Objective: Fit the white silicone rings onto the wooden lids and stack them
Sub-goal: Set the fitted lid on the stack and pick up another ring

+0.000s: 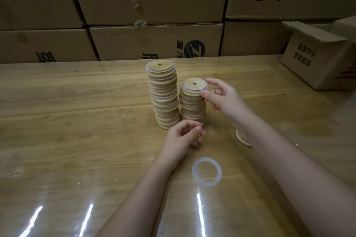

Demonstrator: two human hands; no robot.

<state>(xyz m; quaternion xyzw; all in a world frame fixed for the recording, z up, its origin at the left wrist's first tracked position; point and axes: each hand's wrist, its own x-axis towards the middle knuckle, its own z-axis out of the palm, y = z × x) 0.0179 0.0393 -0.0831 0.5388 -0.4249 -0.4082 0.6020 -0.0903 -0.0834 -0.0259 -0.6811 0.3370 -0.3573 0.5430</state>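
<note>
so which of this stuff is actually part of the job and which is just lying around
Job: taller lid stack; shorter lid stack; top lid pinched by the right hand; loose white ring; lone lid behind the right forearm; left hand, empty.
Lying about: stacked cardboard boxes; open box at right.

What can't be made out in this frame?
Head view:
1. Loose lid: mostly behind the right forearm; ring fitted or not, unclear.
2. Shorter stack: base hidden by the left hand.
3. Left hand: curled fingers hide whether it holds anything.
4. Top lid: rim section covered by the pinching right hand.
5. Open carton: inside hidden by its wall, cut off at the right edge.
</note>
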